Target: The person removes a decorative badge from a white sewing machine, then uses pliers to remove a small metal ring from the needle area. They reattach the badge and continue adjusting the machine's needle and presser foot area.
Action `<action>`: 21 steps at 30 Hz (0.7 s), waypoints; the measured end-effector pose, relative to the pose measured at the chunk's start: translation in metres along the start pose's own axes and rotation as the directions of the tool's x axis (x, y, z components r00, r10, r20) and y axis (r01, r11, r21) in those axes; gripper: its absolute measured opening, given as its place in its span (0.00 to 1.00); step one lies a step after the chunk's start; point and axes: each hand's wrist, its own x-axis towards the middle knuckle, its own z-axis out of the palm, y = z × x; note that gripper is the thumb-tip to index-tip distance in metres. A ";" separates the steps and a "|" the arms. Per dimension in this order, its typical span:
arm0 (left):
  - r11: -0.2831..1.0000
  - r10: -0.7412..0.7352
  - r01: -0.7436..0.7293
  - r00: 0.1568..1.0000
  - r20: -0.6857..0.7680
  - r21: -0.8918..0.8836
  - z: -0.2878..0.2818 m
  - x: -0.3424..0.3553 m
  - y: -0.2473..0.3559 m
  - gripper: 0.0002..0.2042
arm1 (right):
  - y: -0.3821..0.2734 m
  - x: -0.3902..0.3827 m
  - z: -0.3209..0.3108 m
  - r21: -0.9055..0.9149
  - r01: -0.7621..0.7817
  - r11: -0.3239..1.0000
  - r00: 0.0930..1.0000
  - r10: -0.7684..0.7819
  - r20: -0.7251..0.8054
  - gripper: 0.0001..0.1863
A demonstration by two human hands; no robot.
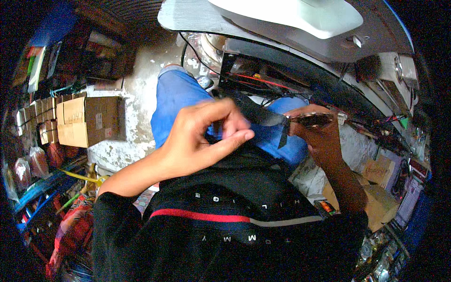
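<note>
Above the person's lap, both hands meet over a strip of black tape (pixel 263 116). The left hand (pixel 197 138) has its thumb and fingertips pressed together on one end of the strip, so this end stays stretched and does not curl back on itself. The right hand (pixel 322 136) is closed around a tape roll (pixel 315 121), a brownish ring, and holds it level so the strip can run out straight between the two hands. A short loose piece of the tape hangs down just beside the roll. The strip lies in the air over the blue jeans (pixel 181 101), touching nothing else that I can see.

Behind the hands is a dark open frame with red and black wires (pixel 263 81), under a white and grey body panel (pixel 300 19). Well apart on the left, cardboard boxes (pixel 87 120) stand on the worn floor.
</note>
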 end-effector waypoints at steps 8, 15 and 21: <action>1.000 -0.015 0.018 0.909 0.416 -0.003 0.001 0.047 -0.001 0.13 | 0.002 0.003 -0.013 0.545 -0.260 0.797 0.965 0.192 0.180 0.20; 0.971 0.012 0.064 0.950 0.311 -0.231 0.002 0.047 0.010 0.13 | 0.012 0.001 -0.015 0.661 -0.373 0.651 0.925 0.201 0.323 0.30; 0.966 0.015 0.056 0.963 0.271 -0.254 0.001 0.045 0.014 0.13 | 0.016 0.003 -0.015 0.713 -0.396 0.579 0.908 0.133 0.396 0.29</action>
